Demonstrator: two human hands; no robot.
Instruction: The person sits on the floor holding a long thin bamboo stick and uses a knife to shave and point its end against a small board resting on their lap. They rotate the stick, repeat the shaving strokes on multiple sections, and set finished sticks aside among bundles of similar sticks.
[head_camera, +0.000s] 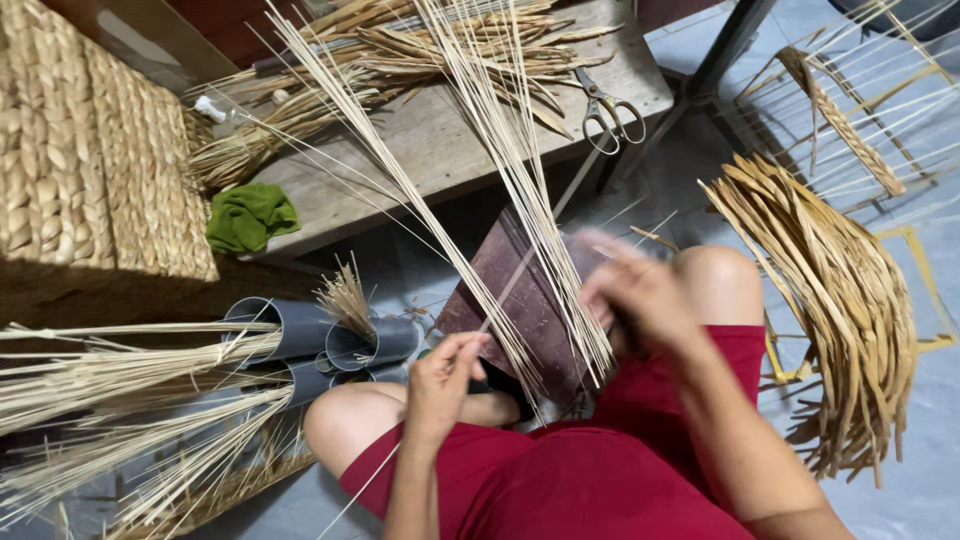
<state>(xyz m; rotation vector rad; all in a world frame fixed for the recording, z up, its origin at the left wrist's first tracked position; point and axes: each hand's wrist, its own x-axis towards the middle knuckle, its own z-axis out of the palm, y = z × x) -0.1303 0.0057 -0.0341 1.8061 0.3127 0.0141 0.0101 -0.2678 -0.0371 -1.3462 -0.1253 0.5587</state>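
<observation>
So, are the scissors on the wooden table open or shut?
Open. The scissors lie flat on the wooden table, near its edge, their two handle rings apart and the blades slightly spread, beside the long thin reeds.

Scissors (610, 112) on wooden bench (430, 150); green cloth (250, 216) beside woven basket (90, 140).
</observation>
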